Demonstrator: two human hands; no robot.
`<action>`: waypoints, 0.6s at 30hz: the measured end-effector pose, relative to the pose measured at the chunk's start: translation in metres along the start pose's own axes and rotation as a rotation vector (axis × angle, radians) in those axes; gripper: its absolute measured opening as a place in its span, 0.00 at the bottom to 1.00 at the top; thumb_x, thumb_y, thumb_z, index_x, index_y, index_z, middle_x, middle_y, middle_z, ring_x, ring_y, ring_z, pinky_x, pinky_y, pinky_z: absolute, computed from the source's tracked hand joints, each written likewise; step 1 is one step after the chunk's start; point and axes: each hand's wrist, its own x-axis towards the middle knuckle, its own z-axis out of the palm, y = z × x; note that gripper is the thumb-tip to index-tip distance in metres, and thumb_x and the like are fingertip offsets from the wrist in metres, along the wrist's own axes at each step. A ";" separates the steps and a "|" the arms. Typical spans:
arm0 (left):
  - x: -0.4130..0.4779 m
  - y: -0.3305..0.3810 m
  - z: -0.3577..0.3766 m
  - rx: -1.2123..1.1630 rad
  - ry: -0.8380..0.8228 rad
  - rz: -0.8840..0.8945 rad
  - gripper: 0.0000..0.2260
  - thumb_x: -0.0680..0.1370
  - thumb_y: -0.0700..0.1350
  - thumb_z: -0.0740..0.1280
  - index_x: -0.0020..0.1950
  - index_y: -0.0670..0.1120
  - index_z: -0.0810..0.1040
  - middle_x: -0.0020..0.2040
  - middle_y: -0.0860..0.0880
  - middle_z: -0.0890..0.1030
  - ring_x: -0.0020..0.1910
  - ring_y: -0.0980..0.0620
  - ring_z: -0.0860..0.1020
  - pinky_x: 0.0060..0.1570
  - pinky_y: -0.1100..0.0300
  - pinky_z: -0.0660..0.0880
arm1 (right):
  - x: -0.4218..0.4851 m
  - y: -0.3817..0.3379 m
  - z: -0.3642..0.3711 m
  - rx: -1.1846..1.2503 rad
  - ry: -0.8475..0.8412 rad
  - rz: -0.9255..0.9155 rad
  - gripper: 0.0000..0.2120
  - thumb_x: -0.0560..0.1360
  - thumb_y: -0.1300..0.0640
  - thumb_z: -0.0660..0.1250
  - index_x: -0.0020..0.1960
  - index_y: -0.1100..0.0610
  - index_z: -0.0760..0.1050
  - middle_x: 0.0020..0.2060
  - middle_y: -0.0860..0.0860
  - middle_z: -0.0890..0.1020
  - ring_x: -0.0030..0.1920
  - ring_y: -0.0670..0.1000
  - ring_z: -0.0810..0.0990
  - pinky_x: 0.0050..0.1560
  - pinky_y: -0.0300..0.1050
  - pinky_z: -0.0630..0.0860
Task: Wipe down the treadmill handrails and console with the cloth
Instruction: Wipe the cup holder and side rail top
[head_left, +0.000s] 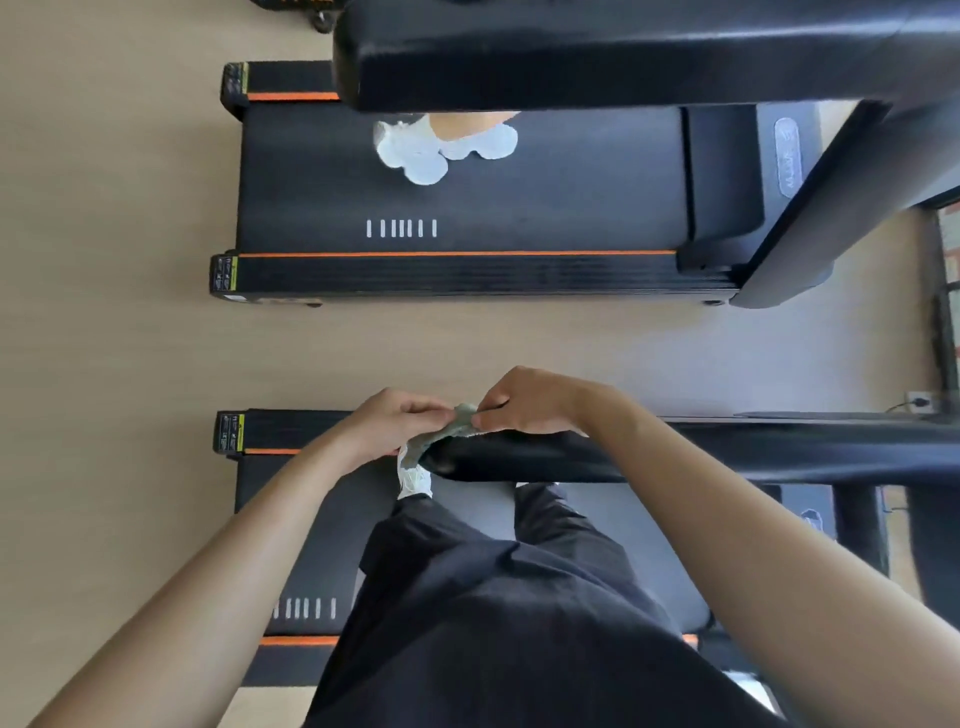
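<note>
both hands meet over the left end of the near handrail; the left hand curls its fingers round one side of the grey-green cloth, and the right hand pinches the other side between thumb and fingers; the cloth is bunched between them and hangs down against the rail's end; below, a white shoe stands on the near treadmill belt; farther off, across a strip of pale floor, a second treadmill carries another person's white shoes
</note>
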 end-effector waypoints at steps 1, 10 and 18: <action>0.002 0.003 0.001 0.027 -0.015 -0.007 0.08 0.81 0.53 0.68 0.56 0.58 0.86 0.54 0.55 0.86 0.60 0.52 0.82 0.68 0.49 0.72 | 0.000 0.006 -0.002 0.004 -0.009 -0.008 0.19 0.80 0.43 0.64 0.61 0.55 0.82 0.59 0.52 0.81 0.58 0.56 0.78 0.64 0.55 0.74; 0.034 0.055 0.027 0.326 -0.140 -0.083 0.21 0.68 0.70 0.69 0.57 0.65 0.83 0.55 0.61 0.85 0.58 0.58 0.80 0.67 0.50 0.74 | -0.023 0.079 -0.024 0.167 -0.072 -0.051 0.14 0.80 0.45 0.65 0.60 0.50 0.82 0.55 0.45 0.82 0.55 0.49 0.77 0.59 0.46 0.73; 0.068 0.093 0.077 0.390 -0.244 -0.072 0.28 0.65 0.75 0.64 0.61 0.66 0.81 0.57 0.62 0.83 0.59 0.58 0.79 0.67 0.50 0.73 | -0.046 0.153 -0.044 0.264 -0.151 -0.048 0.14 0.77 0.41 0.68 0.60 0.42 0.81 0.54 0.38 0.82 0.57 0.42 0.77 0.66 0.46 0.70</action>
